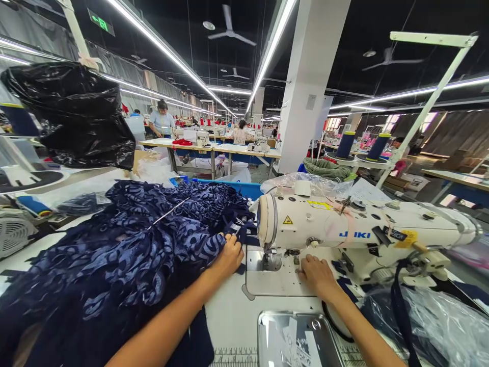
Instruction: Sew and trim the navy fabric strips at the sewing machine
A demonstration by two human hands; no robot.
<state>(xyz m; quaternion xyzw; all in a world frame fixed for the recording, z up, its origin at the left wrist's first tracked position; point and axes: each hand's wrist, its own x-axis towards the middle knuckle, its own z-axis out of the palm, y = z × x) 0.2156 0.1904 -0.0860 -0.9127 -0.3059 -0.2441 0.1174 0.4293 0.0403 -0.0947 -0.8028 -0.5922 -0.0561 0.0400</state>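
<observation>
My left hand (231,253) is closed on the edge of a navy patterned garment (160,250), just left of the needle area. The fabric lies in a large heap over the left of the table and hangs down toward me. My right hand (319,278) rests on the machine bed beneath the arm of a white sewing machine (328,221), fingers loosely bent and apparently holding nothing. Between the hands is the presser foot (267,261), with no cloth visible under it. Small white labels (239,223) show near the left fingertips.
A metal tray (300,339) with white labels sits at the table's front. Clear plastic (439,316) covers dark material at right. A black bag (72,114) hangs at left. Navy thread cones (346,145) stand behind the machine. A person (161,120) works farther back.
</observation>
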